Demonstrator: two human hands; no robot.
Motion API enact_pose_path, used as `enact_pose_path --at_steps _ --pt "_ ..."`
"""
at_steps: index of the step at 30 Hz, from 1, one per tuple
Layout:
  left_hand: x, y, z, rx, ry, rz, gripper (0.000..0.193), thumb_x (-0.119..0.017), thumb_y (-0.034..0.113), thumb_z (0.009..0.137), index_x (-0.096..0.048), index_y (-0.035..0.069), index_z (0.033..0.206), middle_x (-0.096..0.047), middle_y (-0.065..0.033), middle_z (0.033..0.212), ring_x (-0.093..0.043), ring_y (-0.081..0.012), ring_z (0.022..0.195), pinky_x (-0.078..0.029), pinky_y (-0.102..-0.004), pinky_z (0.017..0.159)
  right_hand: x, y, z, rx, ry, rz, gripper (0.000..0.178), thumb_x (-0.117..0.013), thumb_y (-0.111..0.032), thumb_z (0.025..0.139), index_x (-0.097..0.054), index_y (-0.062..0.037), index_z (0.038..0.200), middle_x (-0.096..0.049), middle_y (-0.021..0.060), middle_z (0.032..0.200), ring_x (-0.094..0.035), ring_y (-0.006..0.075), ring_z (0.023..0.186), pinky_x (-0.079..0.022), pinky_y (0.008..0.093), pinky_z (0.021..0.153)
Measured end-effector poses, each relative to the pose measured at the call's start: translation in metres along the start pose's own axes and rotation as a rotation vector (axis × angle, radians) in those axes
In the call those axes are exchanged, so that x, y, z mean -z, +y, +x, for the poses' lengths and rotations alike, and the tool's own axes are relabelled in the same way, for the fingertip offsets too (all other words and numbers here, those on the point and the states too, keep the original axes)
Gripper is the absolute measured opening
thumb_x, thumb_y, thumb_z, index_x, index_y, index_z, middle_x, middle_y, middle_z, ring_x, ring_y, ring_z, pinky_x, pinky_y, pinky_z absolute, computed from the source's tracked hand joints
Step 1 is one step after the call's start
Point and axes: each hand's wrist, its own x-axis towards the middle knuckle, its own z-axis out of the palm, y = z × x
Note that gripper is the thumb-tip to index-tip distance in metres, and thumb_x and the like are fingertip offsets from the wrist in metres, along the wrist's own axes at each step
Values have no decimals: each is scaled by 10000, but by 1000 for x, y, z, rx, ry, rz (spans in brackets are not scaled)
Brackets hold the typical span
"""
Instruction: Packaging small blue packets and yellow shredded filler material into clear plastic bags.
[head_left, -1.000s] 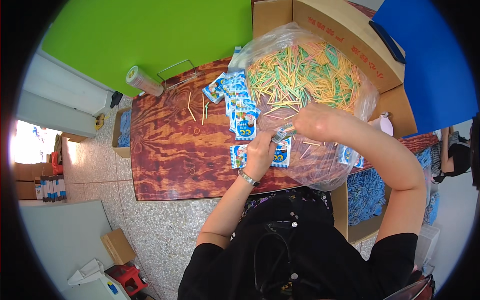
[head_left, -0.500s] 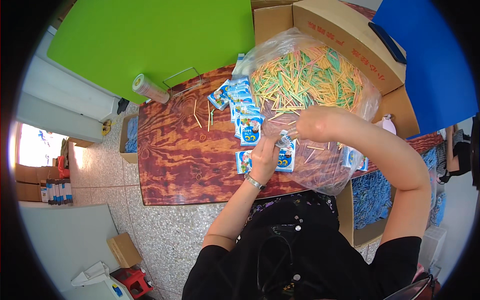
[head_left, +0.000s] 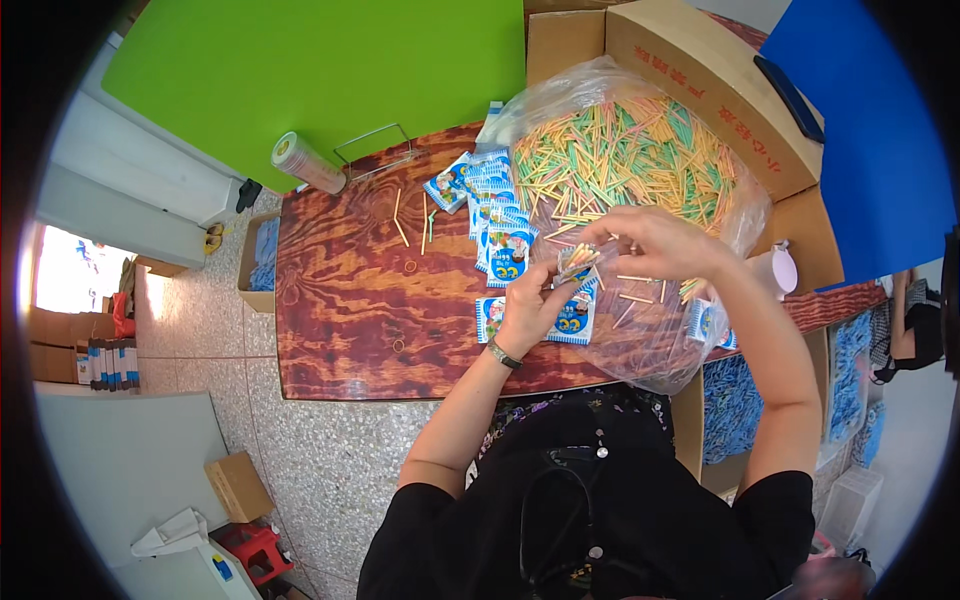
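My left hand (head_left: pixel 530 305) is closed around a small packet, and a bundle of thin pastel sticks (head_left: pixel 577 260) pokes up out of its top. My right hand (head_left: pixel 650 242) hovers just right of the bundle, fingers curved and apart, with nothing visible between them. Under and beside my left hand lie blue-and-white printed packets (head_left: pixel 572 320). More such packets (head_left: pixel 508 250) overlap in a row left of the stick pile. The large pile of yellow, green and pink sticks (head_left: pixel 630 150) fills a clear plastic bag (head_left: pixel 650 350) spread from a cardboard box (head_left: pixel 700 90).
On the wood-patterned table (head_left: pixel 340 330) are a few loose sticks (head_left: pixel 400 218), rubber bands, a wire stand (head_left: pixel 375 150) and a cylindrical container (head_left: pixel 305 162). A pink cup (head_left: pixel 775 268) stands at the right. Below the right edge, a carton holds blue packets (head_left: pixel 735 405).
My right hand has drawn slightly back from the packet and its fingers have opened. Stick ends now show at the packet's mouth in my left hand.
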Motion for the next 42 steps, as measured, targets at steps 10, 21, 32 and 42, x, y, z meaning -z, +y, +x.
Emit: enact_pose_path --at_steps 10,21,32,42 --pt "41 -16 2 -45 79 46 442 -703 -6 779 -560 32 1195 -658 -144 906 -671 -242 730 -544 -321 632 -50 23 43 89 393 52 225 -725 -168 800 -543 -40 829 -582 98 749 -588 266 670 -447 374 597" --pt "59 -28 4 -15 113 942 862 -792 236 711 -330 22 1407 -559 -179 1117 -567 -363 991 -509 -433 750 -135 84 99 -110 506 35 259 -712 -225 805 -545 -33 855 -625 162 770 -621 347 730 -478 426 645" --pt "56 -33 25 16 147 1067 861 -790 267 713 -340 16 1404 -493 -177 1266 -499 -382 1096 -493 -450 839 -108 111 23 -253 128 -210 407 -735 -382 778 -600 -76 1009 -668 121 915 -656 308 909 -509 418 731" --pt "24 -11 -2 -318 67 846 558 -742 152 743 -525 9 1237 -549 -172 1194 -496 -362 1104 -421 -439 930 -127 113 17 -256 163 -244 429 -739 -390 774 -543 -87 1005 -607 116 1031 -609 319 971 -483 432 776"
